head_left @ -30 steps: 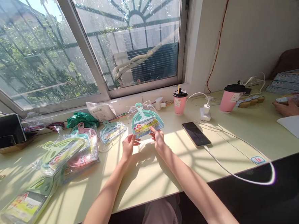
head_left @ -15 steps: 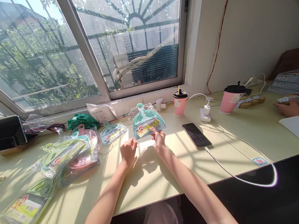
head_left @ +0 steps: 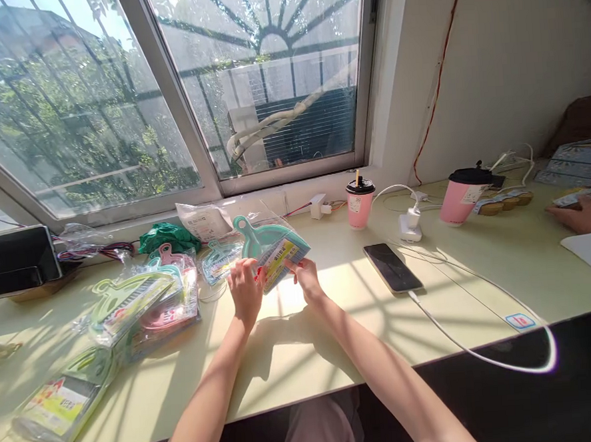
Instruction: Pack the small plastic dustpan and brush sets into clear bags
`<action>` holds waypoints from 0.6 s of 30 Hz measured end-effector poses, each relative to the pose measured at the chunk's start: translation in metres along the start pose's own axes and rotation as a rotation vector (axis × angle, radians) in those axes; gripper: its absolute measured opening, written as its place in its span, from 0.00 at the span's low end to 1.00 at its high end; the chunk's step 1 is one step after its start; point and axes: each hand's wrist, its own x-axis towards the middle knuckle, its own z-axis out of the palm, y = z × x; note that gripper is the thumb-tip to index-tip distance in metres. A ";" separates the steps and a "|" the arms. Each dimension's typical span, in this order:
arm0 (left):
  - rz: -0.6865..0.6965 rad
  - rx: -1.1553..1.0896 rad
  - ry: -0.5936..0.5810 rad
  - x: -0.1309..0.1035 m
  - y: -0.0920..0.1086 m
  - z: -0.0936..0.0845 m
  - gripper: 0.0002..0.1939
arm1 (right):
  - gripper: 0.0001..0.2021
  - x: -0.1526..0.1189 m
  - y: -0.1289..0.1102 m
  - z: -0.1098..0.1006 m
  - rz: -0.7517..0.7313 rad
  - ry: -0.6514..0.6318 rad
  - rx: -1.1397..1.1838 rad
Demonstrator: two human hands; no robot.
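Between my hands, above the table, is a teal mini dustpan and brush set [head_left: 271, 239] in a clear bag with a yellow label. My left hand [head_left: 246, 292] grips its left lower corner, fingers folded over the edge. At the right lower edge, my right hand [head_left: 306, 277] pinches the bag. The set leans, with its handle up to the left. Just left of it lies a bagged blue-green dustpan set [head_left: 220, 259]. Farther left is a pile with a bagged green set [head_left: 130, 298] on top and a pink set [head_left: 168, 315] under it.
Another bagged set [head_left: 59, 402] lies at the front left. To the right are a phone [head_left: 392, 268] on a white cable, a charger [head_left: 410, 226] and two pink cups [head_left: 359, 207]. A co-worker's hand [head_left: 583, 215] is at the far right. A green bag [head_left: 169, 238] sits near the window.
My left hand has opened from its fist and taken hold of the teal set's left corner. The set has tilted, its handle swinging left. My right hand keeps its pinch.
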 end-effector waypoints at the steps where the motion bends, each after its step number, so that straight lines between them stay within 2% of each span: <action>1: 0.022 0.019 -0.008 0.000 -0.001 0.001 0.05 | 0.21 -0.002 0.000 0.000 0.001 -0.002 -0.011; 6: 0.115 0.122 -0.027 0.000 -0.005 0.001 0.08 | 0.20 -0.007 -0.001 0.001 -0.029 -0.009 -0.021; 13: 0.244 0.146 -0.002 -0.001 -0.007 -0.005 0.10 | 0.10 -0.009 -0.001 0.004 0.017 0.080 0.022; 18: 0.152 0.117 -0.008 -0.001 -0.001 0.002 0.13 | 0.11 -0.010 -0.001 0.004 0.016 0.124 0.031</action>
